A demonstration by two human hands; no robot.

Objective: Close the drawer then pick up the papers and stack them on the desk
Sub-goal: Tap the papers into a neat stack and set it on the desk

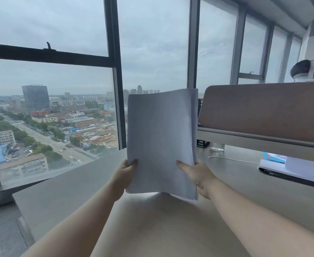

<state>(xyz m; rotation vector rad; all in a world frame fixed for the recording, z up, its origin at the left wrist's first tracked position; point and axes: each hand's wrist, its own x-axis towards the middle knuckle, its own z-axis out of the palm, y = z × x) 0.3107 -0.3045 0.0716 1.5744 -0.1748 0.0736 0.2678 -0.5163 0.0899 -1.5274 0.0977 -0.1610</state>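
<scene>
Papers point(161, 138) held upright above the desk point(171, 229), at 12 o'clock from the viewer. Left hand point(125, 172) grips the lower left edge, thumb in front, fingers closed behind. Right hand point(197, 176) clamps the lower right edge likewise. Partition point(263, 112) at 2 o'clock; window point(50, 117) at 10 o'clock.

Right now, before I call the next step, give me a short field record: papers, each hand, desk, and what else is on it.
papers: one white sheaf, held upright above the desk, bottom edge appears just off the surface
left hand: grips the lower left edge
right hand: grips the lower right edge, thumb in front
other items: white cable, flat white stack at right by the partition
drawer: not in view
</scene>
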